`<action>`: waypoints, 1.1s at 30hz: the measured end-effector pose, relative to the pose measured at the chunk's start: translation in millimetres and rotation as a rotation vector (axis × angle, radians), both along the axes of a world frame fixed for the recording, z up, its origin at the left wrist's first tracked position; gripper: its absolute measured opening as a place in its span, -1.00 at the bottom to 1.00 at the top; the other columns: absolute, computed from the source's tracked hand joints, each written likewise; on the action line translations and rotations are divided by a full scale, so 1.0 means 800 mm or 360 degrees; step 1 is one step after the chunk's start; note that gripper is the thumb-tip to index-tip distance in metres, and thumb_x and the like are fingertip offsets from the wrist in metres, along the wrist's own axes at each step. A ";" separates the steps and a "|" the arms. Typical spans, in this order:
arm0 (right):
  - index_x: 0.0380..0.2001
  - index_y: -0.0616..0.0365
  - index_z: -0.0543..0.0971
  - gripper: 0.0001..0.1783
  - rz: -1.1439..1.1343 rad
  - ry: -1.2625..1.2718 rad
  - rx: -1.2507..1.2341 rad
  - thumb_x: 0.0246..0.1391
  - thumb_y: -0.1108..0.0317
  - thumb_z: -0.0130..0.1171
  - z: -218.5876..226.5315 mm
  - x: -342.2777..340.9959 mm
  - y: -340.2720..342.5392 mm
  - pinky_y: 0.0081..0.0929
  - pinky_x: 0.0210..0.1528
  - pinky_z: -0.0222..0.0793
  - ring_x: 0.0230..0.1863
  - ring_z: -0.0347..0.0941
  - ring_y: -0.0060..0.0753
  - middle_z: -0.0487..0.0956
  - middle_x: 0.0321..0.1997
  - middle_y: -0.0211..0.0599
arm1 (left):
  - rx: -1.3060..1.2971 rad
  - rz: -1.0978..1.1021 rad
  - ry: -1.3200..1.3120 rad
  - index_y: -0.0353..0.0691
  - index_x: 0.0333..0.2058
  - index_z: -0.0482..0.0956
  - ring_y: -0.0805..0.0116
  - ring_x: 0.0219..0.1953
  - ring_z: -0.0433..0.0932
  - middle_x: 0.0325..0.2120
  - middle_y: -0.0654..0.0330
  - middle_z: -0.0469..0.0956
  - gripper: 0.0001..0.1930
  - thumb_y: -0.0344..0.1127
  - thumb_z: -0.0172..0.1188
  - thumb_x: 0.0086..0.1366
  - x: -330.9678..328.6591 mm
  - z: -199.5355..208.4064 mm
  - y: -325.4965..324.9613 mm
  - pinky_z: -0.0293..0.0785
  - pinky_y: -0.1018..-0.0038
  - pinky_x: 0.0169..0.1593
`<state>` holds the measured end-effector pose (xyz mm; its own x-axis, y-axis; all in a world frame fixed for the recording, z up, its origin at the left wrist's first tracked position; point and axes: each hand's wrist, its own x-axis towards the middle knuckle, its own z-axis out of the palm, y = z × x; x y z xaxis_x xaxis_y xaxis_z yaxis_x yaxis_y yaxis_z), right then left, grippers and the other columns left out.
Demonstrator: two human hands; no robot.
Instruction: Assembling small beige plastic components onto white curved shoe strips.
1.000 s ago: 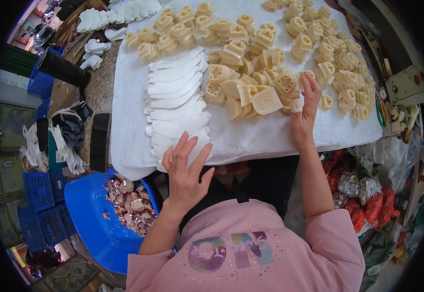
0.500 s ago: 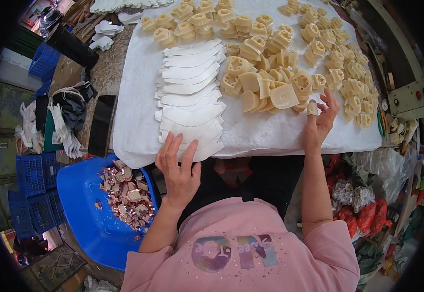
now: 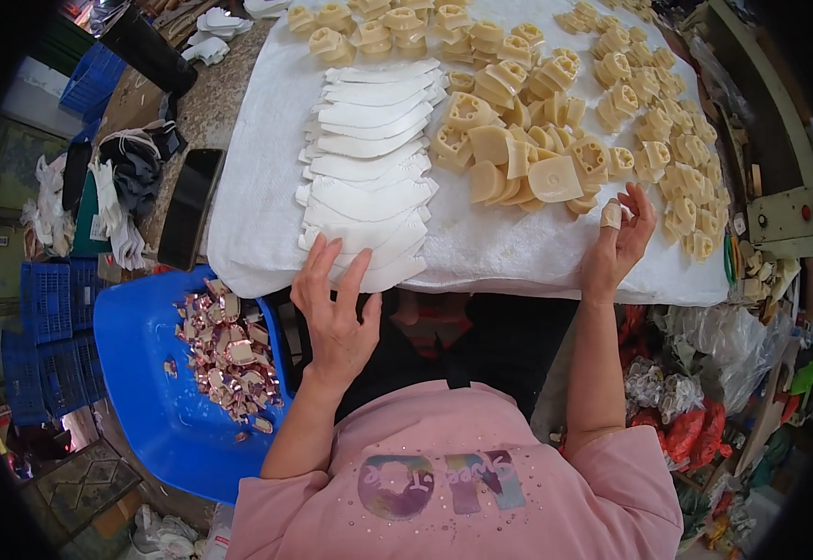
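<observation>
One near-far row of white pieces (image 3: pixel 369 168), each long left-right, starts at nearer left hand (image 3: pixel 335 322), fingers wide; right hand (image 3: pixel 617 245) half-curled, can't tell if holding.

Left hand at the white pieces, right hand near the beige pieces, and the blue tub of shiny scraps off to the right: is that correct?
Not quite: the head view shows the blue tub of shiny scraps off to the left, not the right. The rest stands: left hand at the white pieces, right hand near the beige pieces.
</observation>
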<state>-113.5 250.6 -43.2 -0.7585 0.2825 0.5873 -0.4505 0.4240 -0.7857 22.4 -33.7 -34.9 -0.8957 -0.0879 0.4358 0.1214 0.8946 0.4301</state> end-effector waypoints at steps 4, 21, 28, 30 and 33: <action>0.05 0.15 0.34 -0.56 -0.0019 0.0042 -0.0011 0.05 0.55 0.05 0.002 0.001 0.001 -0.52 -0.04 0.23 -0.05 0.28 -0.47 0.28 0.04 -0.30 | 0.0028 -0.0009 0.0009 -0.17 -0.02 0.46 0.03 0.21 0.20 0.07 0.05 0.29 -0.36 -0.58 0.32 -0.22 0.003 0.000 0.000 0.05 0.20 0.18; -0.16 0.28 0.45 -0.61 0.1001 0.0076 0.1074 -0.17 0.58 0.14 0.048 0.035 -0.151 -0.28 -0.02 0.32 -0.05 0.33 -0.10 0.45 -0.09 -0.15 | -0.0237 -0.0219 0.0047 -0.05 0.00 0.49 0.17 0.23 0.19 0.07 0.14 0.31 -0.39 -0.54 0.23 -0.14 -0.019 -0.010 0.003 -0.07 0.16 0.20; -0.24 0.33 0.47 -0.68 0.0859 0.0013 0.1319 -0.20 0.61 0.09 0.034 0.010 -0.189 -0.29 0.01 0.29 -0.04 0.30 -0.04 0.42 -0.14 -0.04 | -0.0188 -0.0218 0.0048 -0.04 0.00 0.49 0.18 0.23 0.18 0.06 0.14 0.32 -0.40 -0.54 0.19 -0.13 -0.017 -0.011 0.003 -0.08 0.16 0.21; -0.31 0.33 0.48 -0.73 0.0851 -0.0037 0.1358 -0.21 0.62 0.08 0.038 0.003 -0.190 -0.29 -0.03 0.28 -0.09 0.30 -0.04 0.41 -0.19 -0.05 | -0.0170 -0.0221 0.0044 -0.04 0.00 0.49 0.18 0.23 0.18 0.06 0.14 0.33 -0.40 -0.54 0.19 -0.13 -0.018 -0.011 0.003 -0.08 0.16 0.21; -0.42 0.30 0.47 -0.82 0.0863 -0.0111 0.1380 -0.22 0.63 0.07 0.044 -0.001 -0.195 -0.28 -0.09 0.27 -0.16 0.29 -0.05 0.39 -0.28 -0.09 | -0.0176 -0.0226 0.0048 -0.03 -0.01 0.50 0.17 0.22 0.19 0.05 0.14 0.33 -0.41 -0.53 0.20 -0.14 -0.017 -0.011 0.002 -0.07 0.16 0.20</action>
